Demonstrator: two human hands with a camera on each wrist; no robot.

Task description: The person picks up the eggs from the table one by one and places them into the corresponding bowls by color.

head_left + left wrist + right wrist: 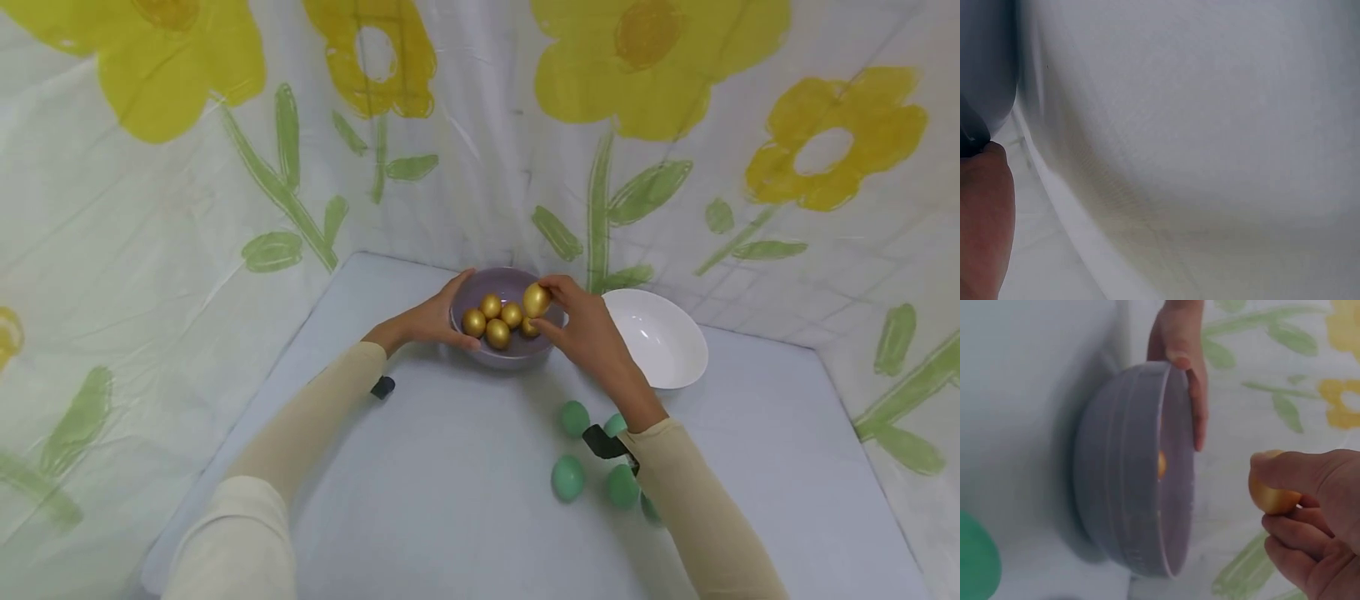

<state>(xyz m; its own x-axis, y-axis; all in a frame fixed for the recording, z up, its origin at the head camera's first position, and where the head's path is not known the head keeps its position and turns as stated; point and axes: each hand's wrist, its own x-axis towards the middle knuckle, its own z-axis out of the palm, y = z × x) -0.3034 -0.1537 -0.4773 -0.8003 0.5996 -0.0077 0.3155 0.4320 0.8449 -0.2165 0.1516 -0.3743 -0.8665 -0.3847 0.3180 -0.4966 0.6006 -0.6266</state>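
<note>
A purple bowl [504,360] stands at the back middle of the table with several golden eggs [497,334] inside. My left hand [437,318] grips its left rim, thumb at the near side and fingers along the far side. Between thumb and fingertips my right hand [588,327] pinches another golden egg [537,300] over the bowl's right part. In the right wrist view this held egg [1272,492] is up above the level of the bowl's rim [1165,469]. The left wrist view catches only part of the left hand [985,219] against the bowl's dark side [988,56].
A white bowl [663,342] stands right of the purple one, partly behind the right hand. Several green eggs [567,478] lie on the table [435,500] by the right forearm, which hides some of them. A flowered curtain [465,167] hangs behind the table.
</note>
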